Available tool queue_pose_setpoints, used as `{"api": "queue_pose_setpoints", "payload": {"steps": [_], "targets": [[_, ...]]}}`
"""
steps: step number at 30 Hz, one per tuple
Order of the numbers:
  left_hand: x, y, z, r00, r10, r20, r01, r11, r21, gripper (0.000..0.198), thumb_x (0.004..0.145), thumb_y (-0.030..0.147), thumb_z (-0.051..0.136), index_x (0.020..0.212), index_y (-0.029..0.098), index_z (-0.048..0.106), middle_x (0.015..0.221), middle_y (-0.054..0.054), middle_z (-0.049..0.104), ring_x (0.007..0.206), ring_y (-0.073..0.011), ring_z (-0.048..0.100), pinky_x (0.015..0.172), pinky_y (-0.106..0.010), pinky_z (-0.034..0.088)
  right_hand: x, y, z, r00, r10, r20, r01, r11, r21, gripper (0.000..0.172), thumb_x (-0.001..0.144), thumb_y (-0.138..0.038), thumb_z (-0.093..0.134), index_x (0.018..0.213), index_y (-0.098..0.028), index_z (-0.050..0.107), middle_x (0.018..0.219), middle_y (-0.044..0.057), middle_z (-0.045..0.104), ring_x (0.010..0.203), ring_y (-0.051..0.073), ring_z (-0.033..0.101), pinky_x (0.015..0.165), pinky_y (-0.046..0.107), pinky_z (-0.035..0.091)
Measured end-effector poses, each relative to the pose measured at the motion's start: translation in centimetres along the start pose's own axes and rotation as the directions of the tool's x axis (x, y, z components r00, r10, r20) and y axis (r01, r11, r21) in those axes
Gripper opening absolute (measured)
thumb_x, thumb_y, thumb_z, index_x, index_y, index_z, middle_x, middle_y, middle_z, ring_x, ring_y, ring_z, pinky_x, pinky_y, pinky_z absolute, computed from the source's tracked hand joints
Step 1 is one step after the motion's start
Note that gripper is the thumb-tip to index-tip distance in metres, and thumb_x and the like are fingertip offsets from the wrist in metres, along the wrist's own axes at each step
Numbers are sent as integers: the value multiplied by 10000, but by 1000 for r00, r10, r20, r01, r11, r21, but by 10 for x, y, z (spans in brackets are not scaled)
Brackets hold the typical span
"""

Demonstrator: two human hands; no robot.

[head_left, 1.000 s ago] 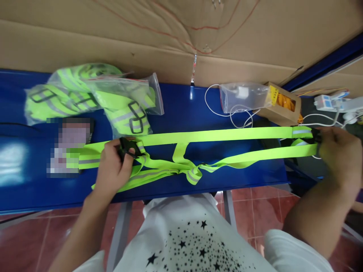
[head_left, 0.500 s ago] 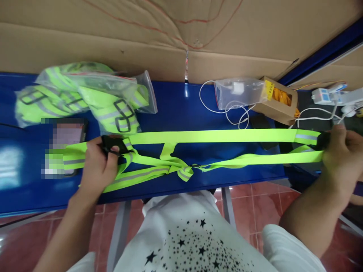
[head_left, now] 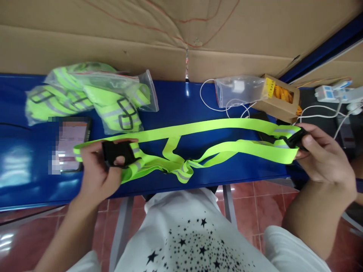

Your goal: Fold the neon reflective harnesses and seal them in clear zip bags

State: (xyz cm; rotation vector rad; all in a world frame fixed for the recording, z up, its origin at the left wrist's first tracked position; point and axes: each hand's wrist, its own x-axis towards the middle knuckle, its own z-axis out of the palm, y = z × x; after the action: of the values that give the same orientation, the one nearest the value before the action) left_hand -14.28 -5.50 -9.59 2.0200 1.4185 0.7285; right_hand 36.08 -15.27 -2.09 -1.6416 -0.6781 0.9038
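The left hand (head_left: 99, 173) has its grip wrapped firmly round a wide black buckle (head_left: 115, 152) near a phone (head_left: 70, 138), and from there the neon-yellow reflective strap harness (head_left: 210, 125) spans the blue surface (head_left: 178, 107), so I'd use light, even tension to ease out the bunched middle by the front edge. Bare room lies behind that; further right, the right hand's (head_left: 326, 156) grip pinches a black clip (head_left: 296, 139) (can't tell if it's latched), so mind the cardboard box (head_left: 279, 110) just behind.
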Motion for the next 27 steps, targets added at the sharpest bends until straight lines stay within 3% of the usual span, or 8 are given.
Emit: {"api": "queue_pose_setpoints", "payload": {"steps": [3, 5, 7, 10, 13, 16, 20, 27], "targets": [[4, 30, 3, 960, 136, 243, -64, 956, -285, 254, 1028, 296, 409, 1277, 279, 364, 1216, -106, 689, 1066, -242, 714, 910, -437, 594, -9, -7, 10, 999, -8, 35, 7, 1000, 16, 523, 544, -368, 989, 1011, -237, 791, 930, 4, 714, 547, 69, 606, 445, 144, 546], [13, 50, 15, 848, 236, 475, -86, 944, -317, 325, 1030, 289, 422, 1354, 262, 427, 1221, -102, 689, 1059, -228, 711, 890, -386, 602, -13, -8, 17, 998, -13, 60, 12, 1000, 23, 496, 557, -364, 990, 994, -243, 790, 885, -11, 705, 551, 60, 603, 465, 123, 550], [22, 67, 34, 689, 355, 631, -188, 929, -318, 336, 1050, 288, 394, 1359, 210, 500, 1280, -130, 670, 1042, -210, 710, 855, -344, 607, -14, -7, 23, 997, -30, 68, 28, 999, 31, 466, 576, -358, 985, 983, -250, 785, 847, -19, 694, 574, 69, 613, 483, 125, 557], [28, 81, 65, 633, 519, 574, -503, 840, -203, 303, 1047, 321, 461, 1245, 144, 607, 1563, -213, 471, 1415, -314, 524, 1102, -467, 513, -14, -4, 29, 995, -77, 63, 74, 996, 45, 432, 612, -354, 962, 988, -268, 769, 840, -23, 688, 595, 98, 623, 466, 168, 558], [26, 78, 84, 574, 578, 580, -656, 748, -96, 300, 1050, 353, 487, 1206, 148, 641, 1603, -198, 467, 1472, -329, 473, 1158, -529, 436, -9, 0, 28, 991, -122, 50, 119, 991, 63, 400, 654, -346, 928, 1004, -273, 749, 874, -22, 691, 578, 120, 623, 405, 209, 522], [20, 66, 89, 520, 601, 606, -704, 704, -93, 326, 1052, 368, 481, 1246, 159, 639, 1539, -134, 576, 1415, -273, 548, 1160, -482, 414, 4, 5, 20, 979, -193, -69, 200, 974, 109, 378, 670, -297, 903, 998, -237, 725, 840, -25, 679, 516, 104, 578, 359, 208, 463], [15, 55, 88, 490, 656, 573, -752, 651, -102, 361, 1021, 350, 523, 1293, 147, 646, 1486, -118, 629, 1357, -269, 587, 1157, -454, 384, 27, 15, 8, 942, -243, -233, 275, 954, 117, 363, 655, -230, 870, 959, -202, 674, 772, -35, 657, 472, 88, 530, 358, 205, 411], [9, 57, 77, 479, 689, 543, -764, 632, -127, 298, 993, 353, 551, 1151, 134, 678, 1210, -116, 738, 1083, -258, 648, 932, -382, 475, 47, 38, 13, 849, -376, -371, 346, 926, -149, 229, 746, -237, 773, 963, -197, 710, 608, -71, 580, 423, 65, 437, 366, 192, 357]]}}
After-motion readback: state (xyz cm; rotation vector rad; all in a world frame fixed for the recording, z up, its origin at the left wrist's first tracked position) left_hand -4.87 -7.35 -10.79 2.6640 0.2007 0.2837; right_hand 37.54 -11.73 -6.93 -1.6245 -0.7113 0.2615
